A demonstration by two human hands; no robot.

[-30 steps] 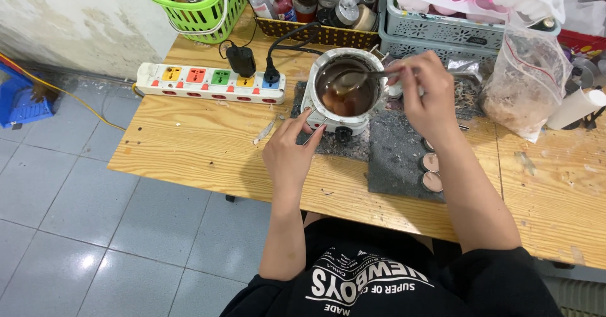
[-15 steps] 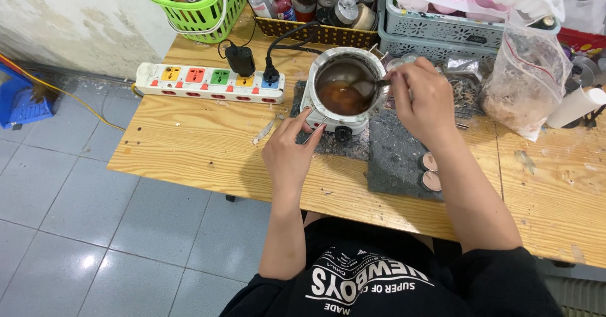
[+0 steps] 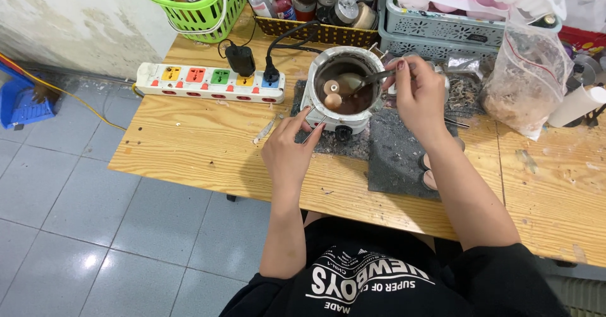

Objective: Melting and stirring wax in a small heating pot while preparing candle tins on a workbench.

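- Stirring at the small white melting pot point(image 3: 343, 83), the right hand point(image 3: 420, 96) pinches a metal spoon point(image 3: 363, 80) by its handle, fingers curled shut round it, the bowl of the spoon dipped in the dark brown liquid.
- Two pale round lumps point(image 3: 332, 93) float in the liquid at the pot's 8 o'clock side.
- The left hand point(image 3: 289, 153) lies at the pot's 7 o'clock, fingers loosely stretched and holding nothing, fingertips point(image 3: 305, 120) touching the pot's white base.
- The pot stands on a grey, crumb-strewn mat point(image 3: 394, 156) on the wooden table point(image 3: 189, 146).
- At the pot's 9 o'clock lies a white power strip point(image 3: 208, 82) with coloured switches, two black plugs in it.
- At 11 o'clock sits a green basket point(image 3: 199, 8); at 3 o'clock, well apart, a clear bag point(image 3: 524, 83) of brownish bits.
- Small round tins point(image 3: 429, 178) peek out beside the right forearm.
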